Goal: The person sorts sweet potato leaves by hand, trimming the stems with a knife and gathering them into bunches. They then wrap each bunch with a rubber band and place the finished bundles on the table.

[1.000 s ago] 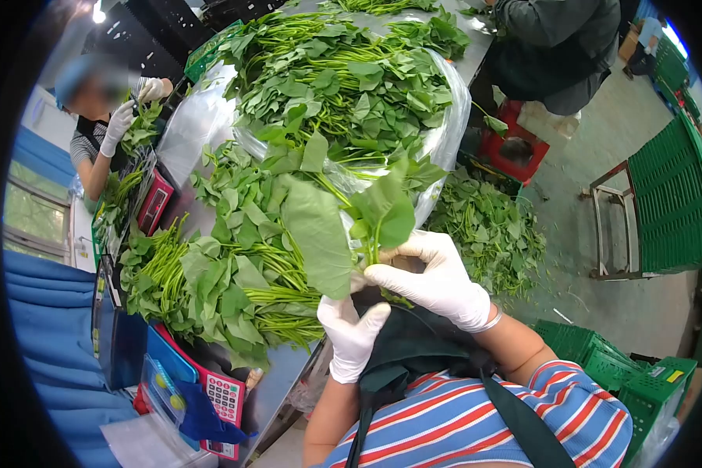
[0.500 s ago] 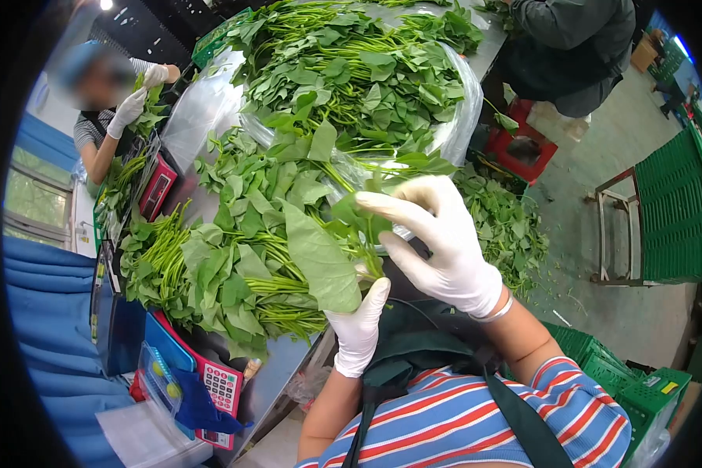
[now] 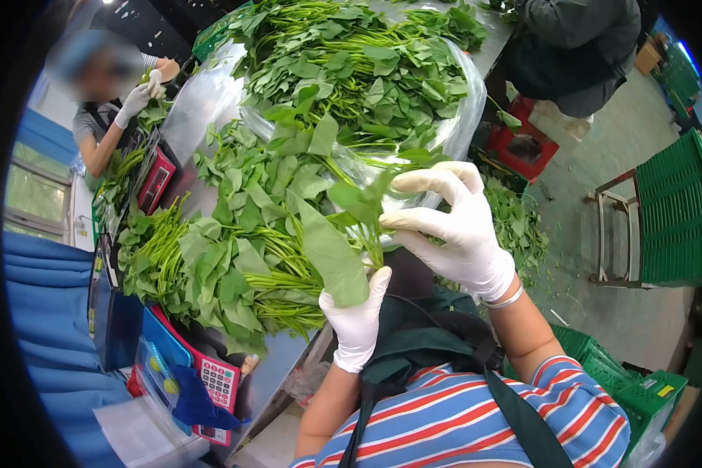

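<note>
My left hand (image 3: 356, 322), in a white glove, is closed round the lower stems of a small bunch of leafy greens (image 3: 331, 253), with one broad leaf hanging over the fingers. My right hand (image 3: 456, 230), also gloved, is at the right side of that bunch, thumb and forefinger pinched together at a thin stem or leaf. Behind and left of my hands lies a pile of leafy stems (image 3: 249, 234). Farther back, a larger heap of greens (image 3: 366, 78) rests on a clear plastic sheet (image 3: 469, 101).
A co-worker (image 3: 105, 101) at the left holds greens; another person (image 3: 577, 47) stands at the back right. A pink scale (image 3: 217, 382) sits at the lower left, a red scale (image 3: 157, 179) above it. Red crate (image 3: 526, 148), green crates (image 3: 678, 210) and a metal frame (image 3: 616, 234) stand right.
My right hand has moved slightly right, and its fingertips have come together at the bunch. The bunch has shifted a little right. The co-worker's hands at the left have moved closer together.
</note>
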`<state>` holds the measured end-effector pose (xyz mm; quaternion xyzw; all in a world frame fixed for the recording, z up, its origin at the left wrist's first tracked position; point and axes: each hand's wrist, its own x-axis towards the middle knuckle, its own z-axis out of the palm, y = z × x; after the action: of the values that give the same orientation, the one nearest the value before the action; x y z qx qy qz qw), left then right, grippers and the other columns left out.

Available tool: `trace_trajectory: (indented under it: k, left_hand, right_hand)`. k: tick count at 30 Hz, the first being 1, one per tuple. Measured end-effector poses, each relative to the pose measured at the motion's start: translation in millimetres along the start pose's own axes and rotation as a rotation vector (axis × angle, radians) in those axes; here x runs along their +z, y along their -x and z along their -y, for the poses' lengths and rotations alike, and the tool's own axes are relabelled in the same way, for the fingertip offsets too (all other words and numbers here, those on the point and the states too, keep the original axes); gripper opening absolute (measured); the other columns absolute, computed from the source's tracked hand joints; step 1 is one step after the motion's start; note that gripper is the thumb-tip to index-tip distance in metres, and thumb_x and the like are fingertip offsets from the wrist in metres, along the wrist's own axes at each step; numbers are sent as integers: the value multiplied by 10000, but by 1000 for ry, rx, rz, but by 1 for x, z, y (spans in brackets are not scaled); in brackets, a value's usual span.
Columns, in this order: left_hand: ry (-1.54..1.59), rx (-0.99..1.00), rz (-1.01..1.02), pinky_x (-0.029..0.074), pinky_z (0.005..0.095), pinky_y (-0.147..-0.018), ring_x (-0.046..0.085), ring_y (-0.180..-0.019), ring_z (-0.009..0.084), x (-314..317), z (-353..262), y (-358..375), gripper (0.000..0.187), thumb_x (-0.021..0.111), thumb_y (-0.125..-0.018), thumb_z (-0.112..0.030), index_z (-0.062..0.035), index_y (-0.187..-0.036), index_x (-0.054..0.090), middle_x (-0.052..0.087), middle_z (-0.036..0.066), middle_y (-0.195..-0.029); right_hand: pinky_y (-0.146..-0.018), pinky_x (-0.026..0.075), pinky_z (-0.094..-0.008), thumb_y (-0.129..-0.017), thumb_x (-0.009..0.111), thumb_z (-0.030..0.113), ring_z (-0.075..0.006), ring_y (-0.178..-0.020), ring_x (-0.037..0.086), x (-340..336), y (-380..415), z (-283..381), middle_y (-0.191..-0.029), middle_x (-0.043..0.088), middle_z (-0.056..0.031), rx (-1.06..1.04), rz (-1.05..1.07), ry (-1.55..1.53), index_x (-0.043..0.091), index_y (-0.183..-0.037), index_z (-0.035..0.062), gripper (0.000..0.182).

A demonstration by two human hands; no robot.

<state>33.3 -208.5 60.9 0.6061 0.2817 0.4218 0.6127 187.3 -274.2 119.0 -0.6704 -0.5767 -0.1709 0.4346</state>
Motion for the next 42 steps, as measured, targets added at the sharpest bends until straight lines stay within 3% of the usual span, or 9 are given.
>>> trace_trajectory:
  k: [22, 23, 25, 28, 29, 30, 32, 36, 42]
  left_hand:
    - [-63, 61, -89, 457, 278, -718, 568, -771, 129, -6, 10, 0, 257, 739, -724, 5, 9, -943, 606, 624, 45, -885]
    - [-95, 73, -120, 457, 278, -723, 568, -778, 132, -9, 12, 0, 273, 742, -725, -7, 11, -957, 598, 620, 49, -893]
    - [-32, 51, -88, 455, 280, -768, 561, -852, 139, -13, 11, 1, 341, 708, -757, -10, -1, -1058, 549, 602, 60, -953]
    - [97, 2, -64, 459, 282, -820, 557, -930, 146, -14, 7, 3, 366, 644, -815, -27, -11, -1154, 508, 583, 71, -1013]
    - [164, -14, -76, 465, 283, -826, 559, -934, 145, -13, 4, 1, 324, 615, -840, -41, -9, -1148, 516, 582, 71, -1013]
    - [241, -72, -133, 469, 276, -831, 561, -911, 137, -17, -1, -5, 271, 558, -883, -65, -10, -1146, 529, 585, 64, -1013]
    - [325, 18, -241, 494, 267, -776, 566, -882, 118, -29, -8, -14, 251, 528, -905, -84, -14, -1146, 535, 593, 57, -1003]
    - [403, 192, -292, 492, 286, -759, 549, -881, 128, -58, -26, -23, 261, 533, -913, -130, -21, -1149, 519, 571, 61, -994]
    - [417, 254, -278, 474, 321, -790, 515, -893, 148, -75, -10, -10, 186, 529, -917, -123, -49, -1088, 523, 534, 74, -1042]
  right_hand:
    - [-670, 471, -343, -697, 669, -13, -266, -738, 582, 8, 38, 5, -822, 620, -81, 186, 52, -406, 629, -834, 52, 156]
    - [-613, 459, -303, -834, 618, 166, -218, -681, 570, 8, 45, -8, -869, 631, -101, 112, 37, -363, 612, -996, 53, 197]
    - [-547, 423, -246, -930, 440, 442, -141, -615, 523, 6, 54, -15, -968, 625, -121, 708, -475, -1570, 497, -1212, 52, 485]
    - [-509, 378, -202, -909, 241, 626, -86, -583, 465, 18, 67, -19, -1058, 597, -135, 786, -32, -1311, 359, -1328, 43, 728]
    - [-546, 397, -201, -922, 392, 523, -77, -585, 454, 20, 68, -20, -1095, 585, -115, 789, -55, -1448, 388, -1317, 53, 614]
    - [-628, 431, -238, -881, 541, 406, -99, -674, 490, 21, 76, -5, -1100, 586, -91, 610, 528, -960, 442, -1287, 69, 537]
    - [-752, 436, -329, -806, 652, 293, -207, -822, 523, 28, 76, 14, -934, 578, -76, 389, 685, -645, 561, -1148, 55, 426]
    - [-684, 430, -337, -916, 469, 139, -232, -714, 525, 54, 85, 22, -707, 546, -59, 306, 713, -728, 582, -870, 50, 150]
    - [-659, 447, -336, -853, 560, 141, -262, -700, 544, 65, 57, 40, -739, 546, -95, 195, 482, -626, 575, -897, 49, 103]
